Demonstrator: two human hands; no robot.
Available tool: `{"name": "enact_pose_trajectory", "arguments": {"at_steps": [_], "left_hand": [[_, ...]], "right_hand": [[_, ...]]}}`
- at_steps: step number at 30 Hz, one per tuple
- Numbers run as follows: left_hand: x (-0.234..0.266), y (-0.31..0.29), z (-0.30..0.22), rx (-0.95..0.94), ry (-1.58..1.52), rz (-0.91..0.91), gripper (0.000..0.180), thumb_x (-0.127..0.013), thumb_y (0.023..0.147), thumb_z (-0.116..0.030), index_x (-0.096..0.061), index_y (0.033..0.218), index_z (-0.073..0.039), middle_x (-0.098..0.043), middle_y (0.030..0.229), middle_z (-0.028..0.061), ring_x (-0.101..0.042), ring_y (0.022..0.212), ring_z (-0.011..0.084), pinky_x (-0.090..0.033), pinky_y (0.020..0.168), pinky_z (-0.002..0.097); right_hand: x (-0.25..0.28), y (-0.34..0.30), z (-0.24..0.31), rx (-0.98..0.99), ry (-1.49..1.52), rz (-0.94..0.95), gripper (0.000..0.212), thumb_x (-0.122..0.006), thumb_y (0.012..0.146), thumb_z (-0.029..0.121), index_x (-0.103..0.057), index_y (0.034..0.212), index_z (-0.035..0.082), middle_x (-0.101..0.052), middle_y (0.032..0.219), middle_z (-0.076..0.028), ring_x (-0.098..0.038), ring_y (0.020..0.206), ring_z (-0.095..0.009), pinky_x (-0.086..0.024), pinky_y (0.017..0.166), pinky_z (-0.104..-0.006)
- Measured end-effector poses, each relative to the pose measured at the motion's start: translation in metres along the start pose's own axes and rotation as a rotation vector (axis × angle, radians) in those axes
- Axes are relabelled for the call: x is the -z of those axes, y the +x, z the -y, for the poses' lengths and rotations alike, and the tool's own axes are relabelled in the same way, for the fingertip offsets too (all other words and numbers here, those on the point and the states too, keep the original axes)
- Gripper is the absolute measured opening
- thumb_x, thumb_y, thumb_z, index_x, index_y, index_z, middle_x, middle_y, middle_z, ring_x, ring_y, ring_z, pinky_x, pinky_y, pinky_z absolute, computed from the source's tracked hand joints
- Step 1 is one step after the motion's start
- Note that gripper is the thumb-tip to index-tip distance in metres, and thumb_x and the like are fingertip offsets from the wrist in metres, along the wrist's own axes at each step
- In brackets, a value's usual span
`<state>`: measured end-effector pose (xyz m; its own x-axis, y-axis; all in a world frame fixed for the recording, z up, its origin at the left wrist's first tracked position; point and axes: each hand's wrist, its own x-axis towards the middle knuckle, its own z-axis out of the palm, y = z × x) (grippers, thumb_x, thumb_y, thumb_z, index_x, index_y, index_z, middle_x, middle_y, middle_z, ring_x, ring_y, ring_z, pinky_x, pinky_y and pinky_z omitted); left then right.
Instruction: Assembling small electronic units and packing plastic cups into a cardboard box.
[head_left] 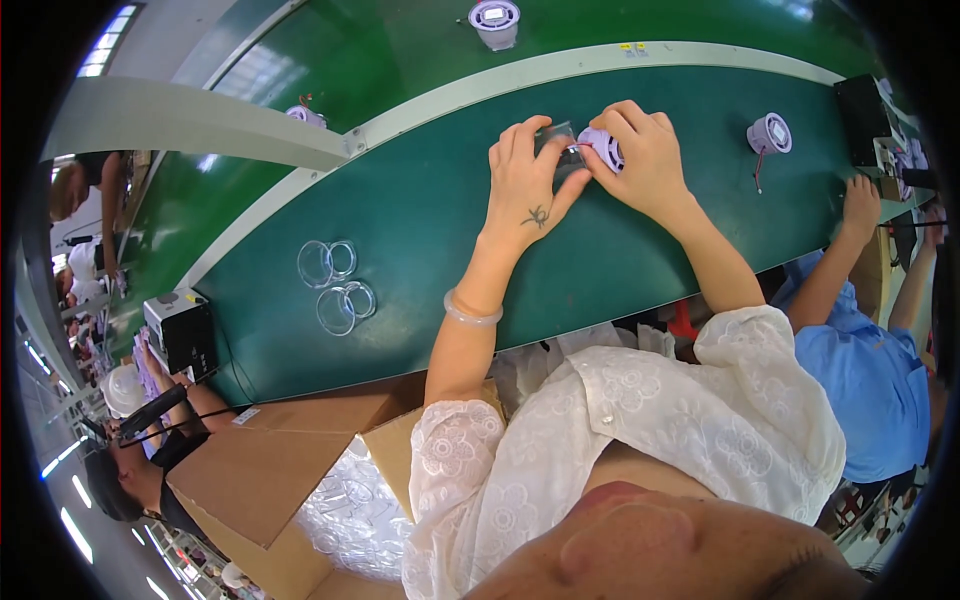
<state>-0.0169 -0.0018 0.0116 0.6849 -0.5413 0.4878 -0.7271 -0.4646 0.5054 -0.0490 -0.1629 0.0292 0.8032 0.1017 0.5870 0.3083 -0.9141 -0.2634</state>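
Note:
Over the far middle of the green workbench, my left hand [522, 178] grips a clear plastic piece [561, 134], its exact shape partly covered by the fingers. Close against it, my right hand [645, 165] is closed round a lilac round housing [606, 150] with slots in its face. A short red wire shows between the two hands, near the thumbs. On the bench to the left lie clear round plastic cups [346, 307], tipped on their sides. Another lilac housing [770, 133], with a red wire trailing from it, rests to the right of my right hand.
An open cardboard box [270, 450] with clear plastic inside stands near left, below the bench [420, 300]. Black box-shaped devices [182, 333] sit at both bench ends. Beyond the pale rail is a green surface with a lilac housing [495, 25]. Co-workers sit on both sides.

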Motion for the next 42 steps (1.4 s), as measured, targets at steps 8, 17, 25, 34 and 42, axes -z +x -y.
{"name": "enact_pose_trajectory", "arguments": {"at_steps": [8, 17, 25, 34, 42], "left_hand": [[0.0, -0.001, 0.004, 0.141, -0.303, -0.022, 0.016, -0.054, 0.078, -0.016, -0.052, 0.072, -0.001, -0.046, 0.103, 0.0136, -0.046, 0.09, 0.0276, -0.036, 0.075, 0.0363], [-0.008, -0.002, 0.006, 0.303, -0.727, -0.223, 0.024, -0.054, 0.081, -0.015, -0.047, 0.063, 0.0, -0.046, 0.094, 0.0093, -0.05, 0.092, 0.022, -0.04, 0.071, 0.0274], [0.009, -0.001, 0.001, 0.364, -0.811, 0.255, 0.078, -0.075, 0.056, -0.029, -0.03, 0.115, -0.003, -0.047, 0.098, 0.0107, -0.048, 0.069, 0.0156, -0.04, 0.059, 0.0256], [0.004, -0.003, -0.004, 0.269, -0.567, 0.359, 0.057, -0.07, 0.06, -0.035, -0.041, 0.096, -0.002, -0.055, 0.063, 0.0084, -0.054, 0.054, 0.0214, -0.043, 0.054, 0.0293], [-0.005, -0.005, -0.016, 0.09, -0.253, 0.232, 0.061, -0.07, 0.059, -0.041, -0.042, 0.095, 0.0, -0.058, 0.07, 0.0137, -0.059, 0.064, 0.0279, -0.046, 0.058, 0.0309]], "right_hand": [[-0.008, -0.007, -0.002, -0.253, 0.707, 0.108, 0.036, -0.055, 0.078, 0.023, -0.045, 0.105, 0.002, -0.053, 0.1, -0.011, -0.052, 0.086, -0.025, -0.039, 0.077, -0.0319], [-0.02, -0.011, -0.008, -0.209, 0.915, 0.189, 0.03, -0.046, 0.084, 0.021, -0.045, 0.104, -0.001, -0.054, 0.096, -0.012, -0.053, 0.087, -0.021, -0.04, 0.078, -0.0285], [-0.008, -0.009, -0.01, -0.315, 1.28, 0.192, 0.053, -0.037, 0.084, 0.044, -0.039, 0.113, 0.0, -0.046, 0.098, -0.008, -0.046, 0.091, -0.013, -0.037, 0.078, -0.0234], [-0.007, -0.006, -0.006, -0.128, 0.746, 0.117, 0.055, -0.022, 0.088, 0.043, -0.054, 0.076, 0.0, -0.046, 0.079, -0.004, -0.041, 0.078, -0.014, -0.035, 0.069, -0.0248], [-0.013, -0.012, -0.004, -0.553, 1.695, 0.261, 0.055, -0.024, 0.087, 0.045, -0.053, 0.085, -0.002, -0.047, 0.086, -0.006, -0.045, 0.079, -0.013, -0.035, 0.072, -0.0249]]}}
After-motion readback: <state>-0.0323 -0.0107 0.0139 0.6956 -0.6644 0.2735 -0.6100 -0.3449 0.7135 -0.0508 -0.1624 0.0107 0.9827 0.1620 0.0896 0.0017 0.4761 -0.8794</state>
